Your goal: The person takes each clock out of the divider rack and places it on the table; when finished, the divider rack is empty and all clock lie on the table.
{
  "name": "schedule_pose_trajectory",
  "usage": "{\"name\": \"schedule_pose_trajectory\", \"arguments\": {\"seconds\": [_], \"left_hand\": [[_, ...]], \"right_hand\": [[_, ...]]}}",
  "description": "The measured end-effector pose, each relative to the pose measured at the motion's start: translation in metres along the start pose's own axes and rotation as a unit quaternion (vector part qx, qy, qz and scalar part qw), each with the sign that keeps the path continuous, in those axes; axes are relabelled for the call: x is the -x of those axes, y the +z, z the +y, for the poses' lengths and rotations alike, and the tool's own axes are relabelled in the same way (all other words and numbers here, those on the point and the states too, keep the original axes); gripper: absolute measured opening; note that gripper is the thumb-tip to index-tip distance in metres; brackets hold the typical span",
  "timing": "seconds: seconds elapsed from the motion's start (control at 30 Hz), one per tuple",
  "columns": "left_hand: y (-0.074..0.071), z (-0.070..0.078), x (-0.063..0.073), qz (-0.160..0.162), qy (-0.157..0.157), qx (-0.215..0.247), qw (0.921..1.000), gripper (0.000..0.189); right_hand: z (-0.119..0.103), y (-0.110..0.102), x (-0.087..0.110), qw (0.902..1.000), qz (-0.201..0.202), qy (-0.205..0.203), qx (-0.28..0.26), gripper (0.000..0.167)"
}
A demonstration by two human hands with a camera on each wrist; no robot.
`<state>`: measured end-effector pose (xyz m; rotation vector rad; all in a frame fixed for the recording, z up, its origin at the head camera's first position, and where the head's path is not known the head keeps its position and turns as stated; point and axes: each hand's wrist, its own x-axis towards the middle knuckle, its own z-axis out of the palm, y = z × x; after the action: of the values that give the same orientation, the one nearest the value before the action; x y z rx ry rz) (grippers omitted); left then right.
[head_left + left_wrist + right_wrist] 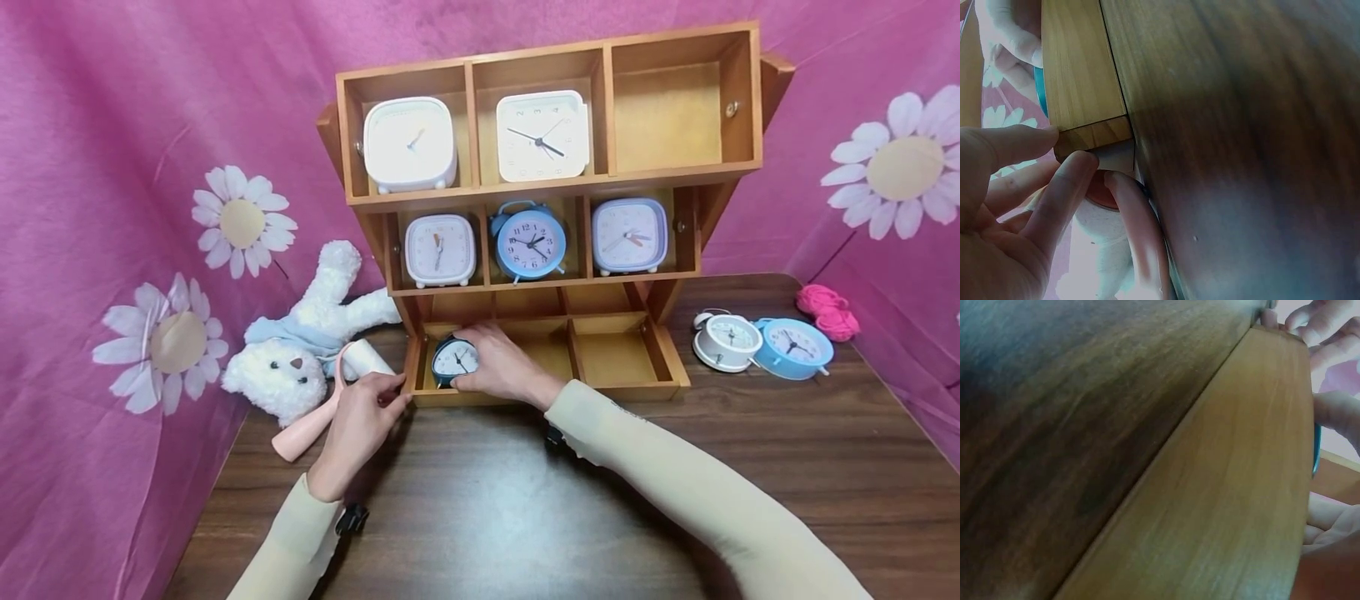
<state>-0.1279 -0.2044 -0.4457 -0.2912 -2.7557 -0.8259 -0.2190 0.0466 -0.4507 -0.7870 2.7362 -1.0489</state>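
My right hand [502, 365] grips a dark teal alarm clock [453, 360] with a white face, in the left compartment of the bottom tier of a wooden shelf [622, 393]. The clock tilts slightly, and the fingers hide its right side. At that tier's front left corner, my left hand [360, 429] pinches the wood between thumb and finger. The left wrist view shows these fingertips [1085, 162] on the corner's end. Only a teal edge [1317, 450] of the clock shows past the front board in the right wrist view.
Clocks stand in the upper tiers, including a blue twin-bell one [531, 243]. Left of the shelf lie a white teddy bear [277, 379] and a pink-handled lint roller [307, 429]. A white clock [727, 342], a blue clock [793, 348] and pink yarn [827, 312] sit right.
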Motion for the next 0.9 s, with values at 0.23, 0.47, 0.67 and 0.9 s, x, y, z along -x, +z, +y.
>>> {"name": "schedule_pose_trajectory", "arguments": {"seconds": [0.23, 0.47, 0.67, 0.9], "left_hand": [[0.001, -0.001, 0.000, -0.001, -0.005, 0.002, 1.0000, 0.030], [0.022, -0.042, -0.003, 0.032, 0.050, 0.048, 0.9971, 0.029], [0.028, -0.049, -0.003, 0.035, 0.058, 0.052, 0.9964, 0.029], [0.012, -0.023, 0.000, 0.030, 0.042, 0.043, 0.9977, 0.027]], "right_hand": [[-0.011, -0.004, 0.005, 0.9998, -0.001, 0.013, 0.016, 0.084], [-0.011, -0.003, 0.006, 0.9998, 0.006, 0.020, 0.005, 0.083], [-0.011, -0.003, 0.008, 0.9997, 0.012, 0.020, 0.004, 0.085], [-0.015, -0.007, 0.010, 0.9996, 0.017, 0.024, 0.006, 0.086]]}}
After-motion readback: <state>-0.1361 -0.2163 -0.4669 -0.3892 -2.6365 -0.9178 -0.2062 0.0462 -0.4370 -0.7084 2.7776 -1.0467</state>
